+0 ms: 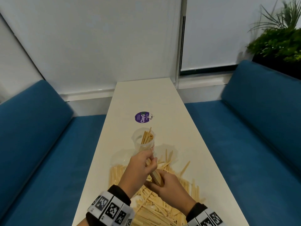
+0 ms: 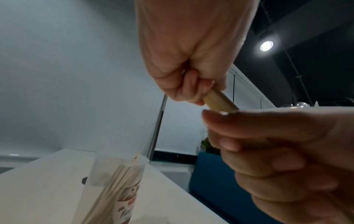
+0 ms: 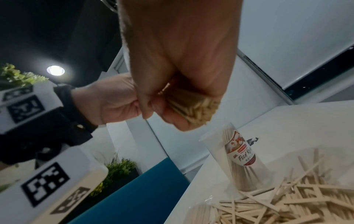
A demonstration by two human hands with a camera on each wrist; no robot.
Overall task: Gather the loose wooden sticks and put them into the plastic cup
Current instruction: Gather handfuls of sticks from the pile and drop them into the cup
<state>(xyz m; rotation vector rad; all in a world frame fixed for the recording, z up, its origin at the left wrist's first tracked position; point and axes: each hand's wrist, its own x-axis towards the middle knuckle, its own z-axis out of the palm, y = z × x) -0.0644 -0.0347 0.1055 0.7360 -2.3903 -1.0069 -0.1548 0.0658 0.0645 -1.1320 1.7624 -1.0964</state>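
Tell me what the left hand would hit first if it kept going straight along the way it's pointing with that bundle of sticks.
Most likely the plastic cup. The left hand grips the bundle of sticks together with the right hand, and the cup stands just ahead of it on the table. Depth is unclear, so the hand might pass above the rim.

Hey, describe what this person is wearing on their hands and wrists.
The left hand and right hand are bare: no gloves or rings show. Each wrist has a dark sleeve cuff and, over it, a band of white blocks printed with black square-pattern markers; the right wrist's band looks the same.
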